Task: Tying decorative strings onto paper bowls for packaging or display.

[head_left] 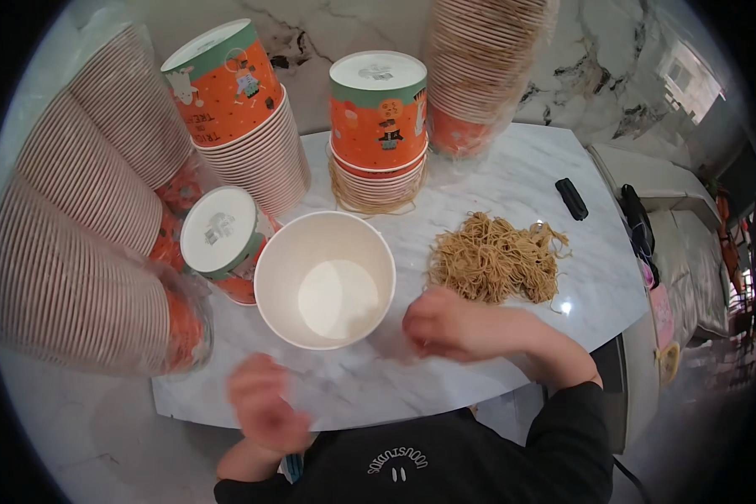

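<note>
In front of me a white-lined paper bucket [324,280] stands with its mouth toward me and nothing visible inside. My left hand [267,401] is above the table's front edge, below the bucket's left side; motion smears its fingers. My right hand [452,325], fingers curled closed, hovers right of the bucket, and anything in its grip is hidden. Just beyond that hand lies a loose heap of tan cords [500,259]. An upside-down orange and green bucket [223,235] sits against the open one's left side.
Inverted printed buckets top a tall stack [256,160] and a shorter stack [378,126] ringed with tan cords. Plastic-wrapped bucket stacks [76,269] crowd the left; another wrapped stack [483,67] stands at the back. A small black object [571,199] lies on the marble-patterned table [554,151].
</note>
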Tool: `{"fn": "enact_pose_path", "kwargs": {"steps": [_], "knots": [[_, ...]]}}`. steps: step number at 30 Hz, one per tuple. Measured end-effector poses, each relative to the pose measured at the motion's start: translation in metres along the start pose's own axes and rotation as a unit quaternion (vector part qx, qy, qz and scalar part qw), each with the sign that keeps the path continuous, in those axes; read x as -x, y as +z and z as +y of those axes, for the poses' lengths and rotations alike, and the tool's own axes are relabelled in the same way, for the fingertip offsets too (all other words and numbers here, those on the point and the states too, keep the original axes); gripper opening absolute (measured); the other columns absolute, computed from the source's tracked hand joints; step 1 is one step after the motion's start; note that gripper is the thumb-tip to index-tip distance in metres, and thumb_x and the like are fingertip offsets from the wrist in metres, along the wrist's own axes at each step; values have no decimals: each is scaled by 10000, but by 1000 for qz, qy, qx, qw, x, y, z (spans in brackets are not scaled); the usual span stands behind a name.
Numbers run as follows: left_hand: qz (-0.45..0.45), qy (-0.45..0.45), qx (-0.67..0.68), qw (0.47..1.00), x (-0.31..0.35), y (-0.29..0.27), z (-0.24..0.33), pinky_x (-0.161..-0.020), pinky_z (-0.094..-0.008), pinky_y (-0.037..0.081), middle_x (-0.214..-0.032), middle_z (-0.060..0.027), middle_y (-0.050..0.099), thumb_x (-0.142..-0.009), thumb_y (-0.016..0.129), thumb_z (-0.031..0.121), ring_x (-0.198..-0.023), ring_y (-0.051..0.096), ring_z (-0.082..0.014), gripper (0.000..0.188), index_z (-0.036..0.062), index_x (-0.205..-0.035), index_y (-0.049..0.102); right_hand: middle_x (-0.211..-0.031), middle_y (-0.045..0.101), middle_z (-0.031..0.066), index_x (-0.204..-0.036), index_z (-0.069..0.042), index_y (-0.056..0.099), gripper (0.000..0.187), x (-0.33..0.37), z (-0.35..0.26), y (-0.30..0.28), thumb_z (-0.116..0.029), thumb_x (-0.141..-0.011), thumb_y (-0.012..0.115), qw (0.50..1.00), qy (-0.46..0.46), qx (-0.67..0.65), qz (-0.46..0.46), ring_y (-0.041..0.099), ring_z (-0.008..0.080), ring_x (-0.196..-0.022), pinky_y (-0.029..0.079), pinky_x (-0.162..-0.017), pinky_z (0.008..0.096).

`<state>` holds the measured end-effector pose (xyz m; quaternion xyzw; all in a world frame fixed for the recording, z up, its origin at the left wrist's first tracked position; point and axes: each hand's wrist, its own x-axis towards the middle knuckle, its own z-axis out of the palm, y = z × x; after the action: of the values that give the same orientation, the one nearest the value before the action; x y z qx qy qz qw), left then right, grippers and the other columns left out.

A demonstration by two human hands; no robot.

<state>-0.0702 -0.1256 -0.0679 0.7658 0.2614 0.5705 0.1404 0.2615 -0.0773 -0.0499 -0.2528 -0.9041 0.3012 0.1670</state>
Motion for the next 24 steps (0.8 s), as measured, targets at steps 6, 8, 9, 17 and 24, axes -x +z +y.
{"fn": "enact_pose_path", "kwargs": {"steps": [6,8,9,17,24], "knots": [[-140,21,-46,989,-21,36,30,-714,-303,604,-1129,-144,704,-729,924,92,-906,737,-235,295,48,-993,800,-983,577,160,-1064,5,545,178,-22,-79,-4,-73,-957,664,994,5,-102,39,653,349,-842,544,-688,394],[-143,23,-35,989,-17,33,25,-707,-299,606,-1096,-131,716,-731,914,73,-869,739,-233,291,47,-997,799,-988,578,151,-1065,-2,557,159,-25,-79,3,-41,-957,667,984,1,-143,104,660,342,-861,542,-710,395],[-146,23,-23,989,-16,31,24,-701,-296,607,-1064,-117,727,-732,904,54,-832,741,-231,289,46,-1002,798,-988,578,151,-1065,-2,557,159,-25,-80,2,-41,-957,667,984,-1,-144,103,660,342,-861,542,-710,395],[-132,13,-44,990,-17,29,29,-626,-312,564,-857,-52,733,-690,931,94,-687,706,-205,260,63,-889,766,-961,622,111,-1058,-25,611,140,-29,-86,7,-21,-941,688,969,28,-206,129,662,303,-848,533,-711,374],[-131,-32,-53,989,-15,21,24,-608,-300,554,-886,-37,736,-667,896,79,-706,707,-206,313,56,-954,776,-923,636,107,-1063,-32,613,166,-38,-91,10,-32,-930,713,964,36,-227,130,655,281,-779,522,-658,359]]}}
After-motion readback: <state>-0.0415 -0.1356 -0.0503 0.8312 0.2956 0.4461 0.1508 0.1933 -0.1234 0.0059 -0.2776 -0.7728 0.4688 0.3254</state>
